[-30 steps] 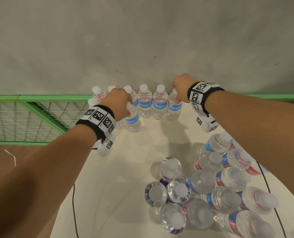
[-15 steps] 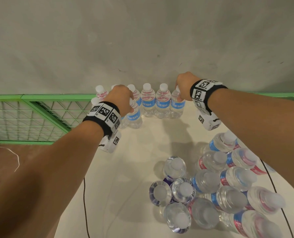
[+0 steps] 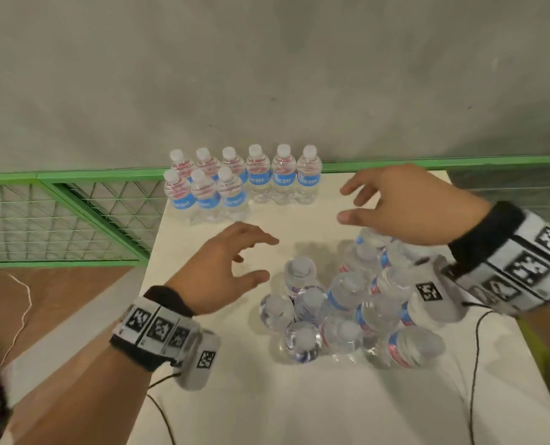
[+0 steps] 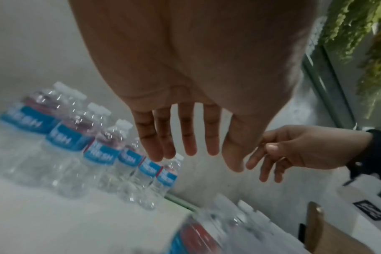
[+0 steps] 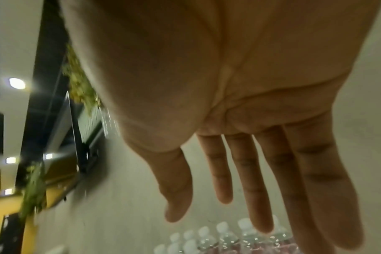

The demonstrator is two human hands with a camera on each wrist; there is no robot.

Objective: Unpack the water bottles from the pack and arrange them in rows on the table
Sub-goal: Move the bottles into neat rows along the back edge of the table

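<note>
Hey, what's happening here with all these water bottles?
A person is setting out small clear plastic water bottles with blue labels in rows at the far edge of the white table: six in the back row, three in front. Both the left hand and right hand are empty, open, above the unsorted cluster.

A: What stands behind the counter (image 3: 222, 393)?

B: A plain grey wall (image 3: 267, 75), matt and faintly marked. Along its foot runs a green rail (image 3: 427, 162), and to the left a green frame filled with wire mesh (image 3: 58, 216).

A: And the floor?

B: Reddish-brown floor (image 3: 7, 300) to the left of the counter, with a thin white cord (image 3: 23, 311) lying on it. The counter top is white.

A: Any light?

B: Round ceiling lamps (image 5: 17, 83) glow in the right wrist view, beside a dark panel (image 5: 43, 110). Green foliage (image 4: 368, 43) hangs high up in the left wrist view.
</note>
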